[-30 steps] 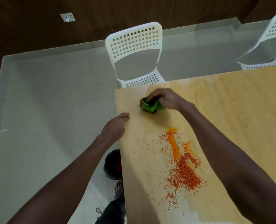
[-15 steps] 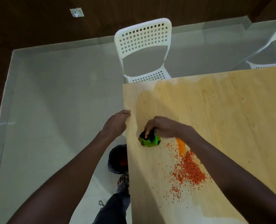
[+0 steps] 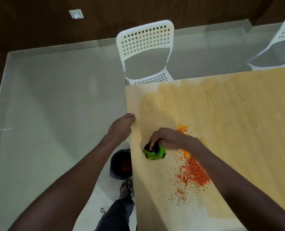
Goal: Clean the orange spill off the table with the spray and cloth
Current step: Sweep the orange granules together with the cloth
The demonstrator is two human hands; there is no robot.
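My right hand [image 3: 167,139] presses a bunched green and black cloth [image 3: 154,151] onto the light wooden table [image 3: 238,105], near its left edge. Orange grains and powder, the spill [image 3: 192,172], lie scattered just right of and below the cloth, partly hidden under my right forearm. A damp, darker wiped patch spreads over the table's far left part. My left hand [image 3: 121,127] rests on the table's left edge, fingers curled on it, holding nothing else. No spray bottle shows in this view.
A black bin [image 3: 121,164] with orange residue inside stands on the floor below the table's left edge, beside my bare foot [image 3: 125,187]. A white perforated chair [image 3: 146,52] sits at the far end, another white chair [image 3: 278,44] at the right.
My right hand dragged the cloth from the table's far left corner toward me, to the spill's left side. The left hand stayed on the table edge.
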